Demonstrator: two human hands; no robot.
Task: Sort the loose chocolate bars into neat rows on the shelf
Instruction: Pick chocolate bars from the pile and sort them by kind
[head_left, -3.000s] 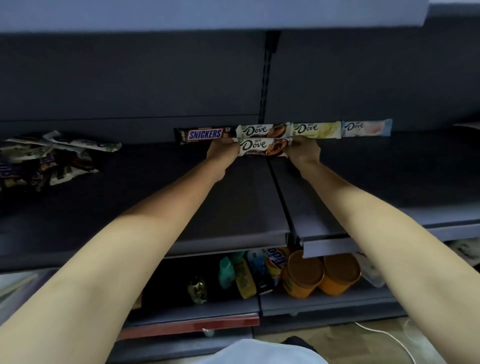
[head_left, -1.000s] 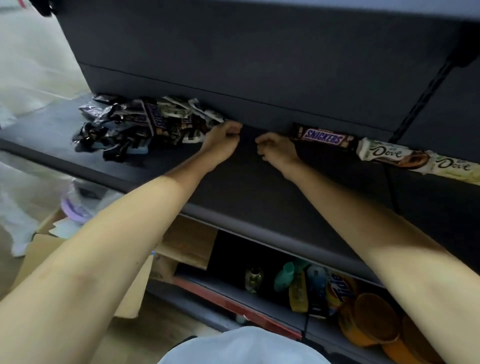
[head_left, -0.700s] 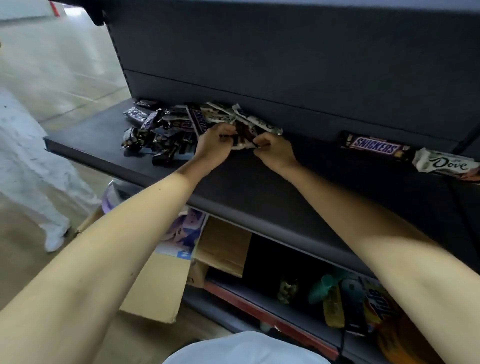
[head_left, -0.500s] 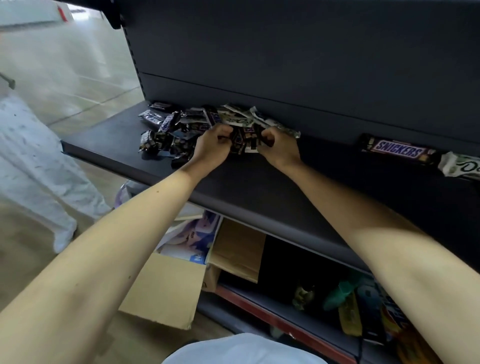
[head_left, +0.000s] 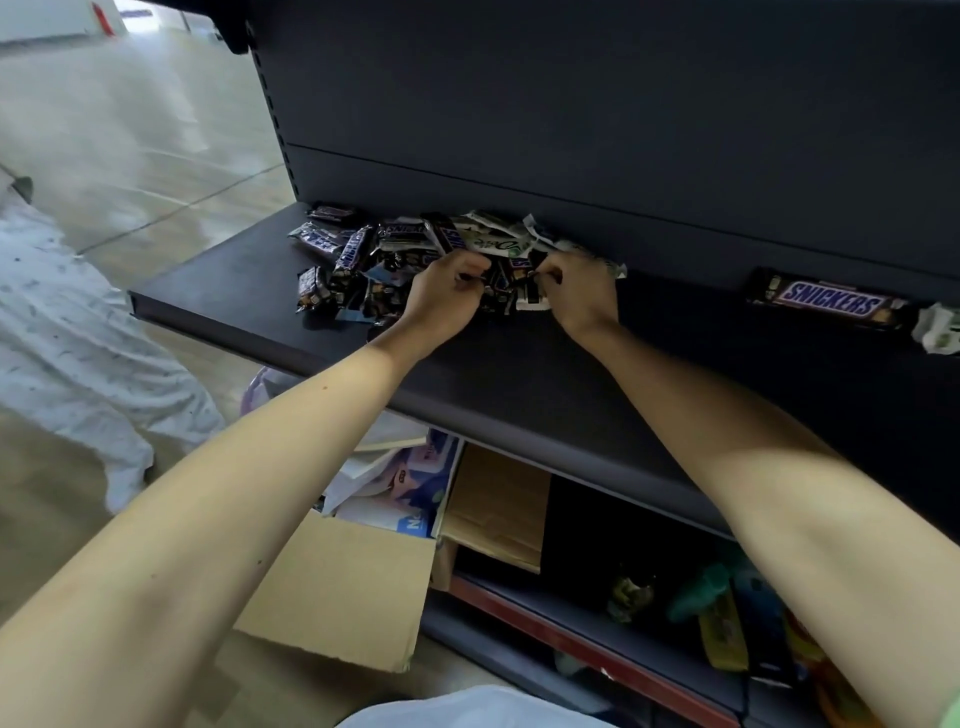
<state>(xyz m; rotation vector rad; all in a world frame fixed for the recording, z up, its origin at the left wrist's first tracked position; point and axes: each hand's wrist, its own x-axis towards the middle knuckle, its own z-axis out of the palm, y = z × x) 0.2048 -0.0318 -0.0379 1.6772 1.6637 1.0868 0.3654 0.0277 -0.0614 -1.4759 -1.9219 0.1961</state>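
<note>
My left hand (head_left: 445, 295) has its fingers curled in, thumb and fingertips pinched on the left end of a wrapped bar (head_left: 508, 292). My right hand (head_left: 583, 297) is curled the same way and pinches the bar's right end, where the wrapper shows white with a dark mark. The bar sits between my two hands at the near right edge of the heap; how much of it is lifted I cannot tell.

The heap of loose chocolate bars (head_left: 371, 260) lies in a jumble at the left end of the dark shelf (head_left: 519, 379), pushed against the back panel (head_left: 597, 130). Most wrappers are dark and a few pale ones lie on top towards the right.

Well apart to the right, a single Snickers bar (head_left: 829, 305) lies flat along the back panel, and just beside it a pale wrapper (head_left: 940, 330) is cut off by the edge of view.

Below the shelf stands an open cardboard box (head_left: 337, 587) on the floor, with a lower shelf (head_left: 587, 654) to its right holding bottles and packets.
</note>
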